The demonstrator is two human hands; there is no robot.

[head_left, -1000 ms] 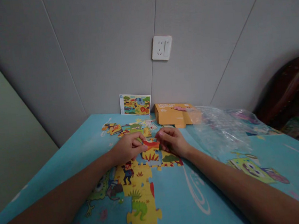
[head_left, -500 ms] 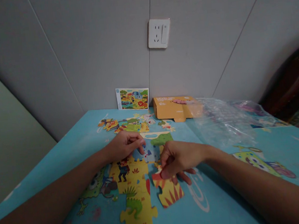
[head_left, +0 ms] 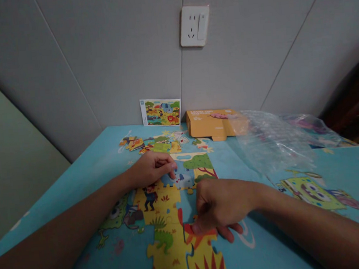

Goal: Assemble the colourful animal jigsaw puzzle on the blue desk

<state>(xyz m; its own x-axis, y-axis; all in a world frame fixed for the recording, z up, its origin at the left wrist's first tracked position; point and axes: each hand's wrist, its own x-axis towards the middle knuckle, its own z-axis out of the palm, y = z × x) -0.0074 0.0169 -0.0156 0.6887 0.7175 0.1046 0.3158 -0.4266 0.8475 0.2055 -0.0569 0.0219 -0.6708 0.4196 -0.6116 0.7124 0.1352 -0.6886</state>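
My right hand (head_left: 218, 204) pinches a yellow puzzle piece (head_left: 207, 257) with red grass and orange shapes, its thumb on the upper left part. The piece lies close against the right side of the joined puzzle (head_left: 169, 231), by the part with the green crocodile. A thin gap shows between them, and my hand covers the piece's upper right part. My left hand (head_left: 154, 169) rests at the upper part of the joined puzzle, by the blue elephant, fingers curled in and no piece visible in them.
Loose puzzle pieces (head_left: 161, 145) lie beyond my left hand. A picture card (head_left: 161, 112) leans on the wall beside an orange box (head_left: 210, 125). Clear plastic wrap (head_left: 274, 138) spreads at the right over the blue printed tablecloth (head_left: 86, 180).
My right hand has brought the piece down and turned it straighter, closer along the joined puzzle's right edge. My left hand stays about where it was. The view has tilted slightly downward.
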